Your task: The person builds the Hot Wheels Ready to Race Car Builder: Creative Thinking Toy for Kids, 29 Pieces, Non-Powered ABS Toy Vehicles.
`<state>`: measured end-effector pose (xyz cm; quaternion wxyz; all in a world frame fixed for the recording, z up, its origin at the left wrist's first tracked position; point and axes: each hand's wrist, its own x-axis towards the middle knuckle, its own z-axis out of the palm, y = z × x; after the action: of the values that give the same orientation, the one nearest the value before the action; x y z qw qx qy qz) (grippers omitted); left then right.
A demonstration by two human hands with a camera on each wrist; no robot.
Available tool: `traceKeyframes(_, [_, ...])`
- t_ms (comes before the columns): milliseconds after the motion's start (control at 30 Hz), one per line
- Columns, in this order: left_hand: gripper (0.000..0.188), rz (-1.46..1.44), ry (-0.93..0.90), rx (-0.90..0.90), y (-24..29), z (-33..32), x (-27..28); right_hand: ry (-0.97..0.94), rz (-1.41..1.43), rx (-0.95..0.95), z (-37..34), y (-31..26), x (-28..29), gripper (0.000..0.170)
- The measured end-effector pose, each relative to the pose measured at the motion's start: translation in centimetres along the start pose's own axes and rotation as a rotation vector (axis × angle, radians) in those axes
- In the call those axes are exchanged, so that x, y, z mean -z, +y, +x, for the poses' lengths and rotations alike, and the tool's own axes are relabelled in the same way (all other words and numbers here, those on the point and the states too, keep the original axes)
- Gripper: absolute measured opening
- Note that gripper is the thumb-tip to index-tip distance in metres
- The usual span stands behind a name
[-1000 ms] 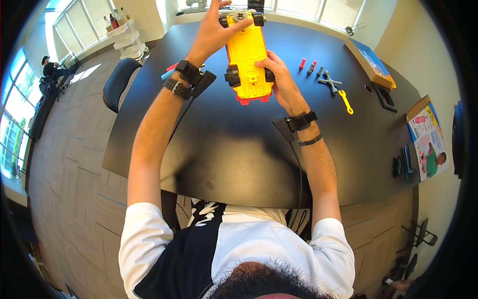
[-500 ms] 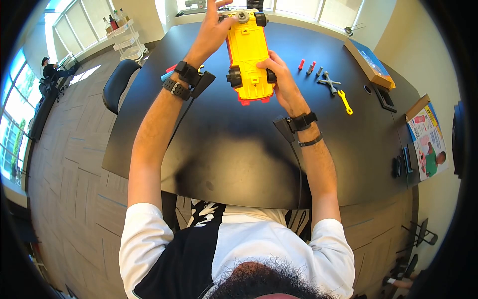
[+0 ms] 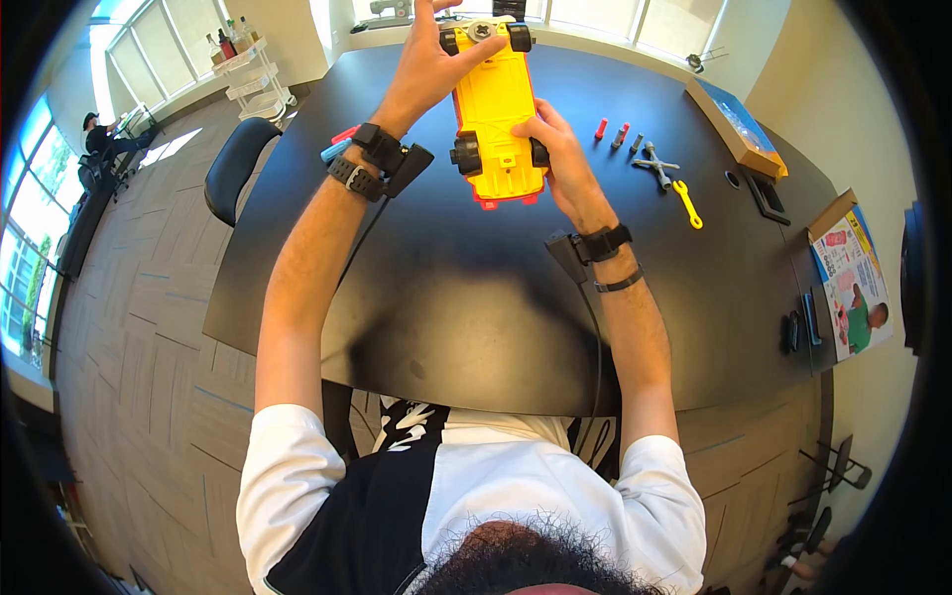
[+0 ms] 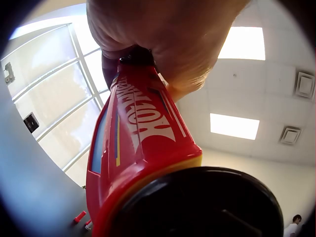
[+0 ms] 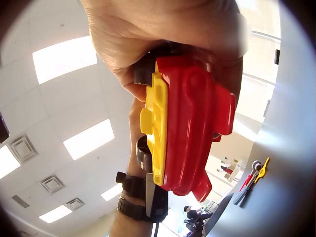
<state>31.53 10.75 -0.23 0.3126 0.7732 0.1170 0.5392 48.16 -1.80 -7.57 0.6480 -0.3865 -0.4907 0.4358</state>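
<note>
A toy car point(image 3: 494, 119) is held up above the far part of the table, its yellow underside toward the head camera. Black wheels stand at its corners, and a round grey part point(image 3: 481, 32) lies at its far end. My left hand point(image 3: 424, 74) grips that far end by a wheel, its thumb reaching across the underside beside the grey part. At the near right corner my right hand point(image 3: 557, 149) holds the body, thumb on the yellow base. The red body point(image 4: 143, 123) with white lettering fills the left wrist view.
Right of the car lie several small red and grey pieces point(image 3: 620, 134), a grey cross-shaped wrench point(image 3: 655, 166) and a yellow wrench point(image 3: 688, 203). Red and blue-handled tools point(image 3: 339, 145) lie beyond my left wrist. Open boxes point(image 3: 739, 129) stand along the right edge.
My left thumb drew back to the grey part half a second ago and now stretches across the underside again. The car has shifted slightly right; my right hand keeps its hold.
</note>
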Motion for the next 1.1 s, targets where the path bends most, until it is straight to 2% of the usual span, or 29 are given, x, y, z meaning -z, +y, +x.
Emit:
traceKeyframes(67, [0.085, 0.031, 0.001, -0.005, -1.6, 0.4, 0.2, 0.002, -0.005, 0.004, -0.1, 0.0, 0.0, 0.045])
traceKeyframes(100, [0.086, -0.099, -0.001, -0.055, -4.5, 1.1, 0.8, 0.003, 0.001, 0.004, -0.1, 0.0, 0.0, 0.045])
traceKeyframes(133, [0.086, -0.229, -0.004, -0.105, -3.8, 1.3, 0.9, 0.004, 0.007, 0.004, -0.1, 0.0, 0.0, 0.045])
traceKeyframes(167, [0.086, -0.229, -0.004, -0.105, -3.2, 1.1, 0.8, 0.004, 0.007, 0.004, -0.1, 0.0, 0.0, 0.045])
traceKeyframes(233, [0.082, 0.025, 0.023, -0.063, -0.9, 0.2, 0.2, 0.007, -0.017, 0.019, -0.1, 0.0, 0.0, 0.046])
traceKeyframes(333, [0.078, 0.091, 0.013, -0.093, 0.1, -0.3, -0.2, 0.009, -0.012, 0.016, -0.2, -0.1, -0.1, 0.047])
traceKeyframes(400, [0.079, 0.009, -0.007, -0.125, -3.7, 1.0, 0.7, 0.005, 0.001, 0.017, -0.2, 0.0, 0.0, 0.048])
traceKeyframes(467, [0.079, -0.072, -0.028, -0.156, -3.9, 1.3, 1.0, 0.001, 0.015, 0.016, -0.1, 0.1, 0.1, 0.049])
traceKeyframes(533, [0.076, 0.117, 0.043, -0.188, -3.2, 1.0, 0.8, 0.007, -0.041, 0.038, 0.0, 0.1, 0.2, 0.05])
traceKeyframes(567, [0.076, 0.117, 0.042, -0.187, -2.0, 0.6, 0.5, 0.007, -0.041, 0.037, -0.1, 0.0, 0.1, 0.05])
traceKeyframes(633, [0.058, 0.003, -0.105, 0.022, -0.3, 0.0, 0.1, 0.012, -0.03, 0.036, -0.1, -0.1, -0.1, 0.05])
traceKeyframes(667, [0.058, 0.004, -0.105, 0.022, -0.8, 0.2, 0.2, 0.012, -0.03, 0.036, -0.1, -0.1, -0.1, 0.05])
traceKeyframes(733, [0.038, 0.263, 0.021, -0.311, -1.7, 0.7, 0.5, 0.01, -0.036, 0.044, 0.0, -0.1, 0.0, 0.05])
traceKeyframes(767, [0.038, 0.263, 0.021, -0.312, -1.9, 0.7, 0.6, 0.01, -0.036, 0.045, 0.0, 0.0, 0.0, 0.05])
traceKeyframes(833, [0.026, 0.222, 0.005, -0.289, -1.8, 0.7, 0.8, 0.0, -0.021, 0.04, 0.1, 0.2, 0.2, 0.05])
traceKeyframes(1100, [0.029, 0.146, 0.058, -0.278, -1.3, 0.8, 0.0, 0.006, -0.044, 0.078, 0.1, 0.2, 0.2, 0.049])
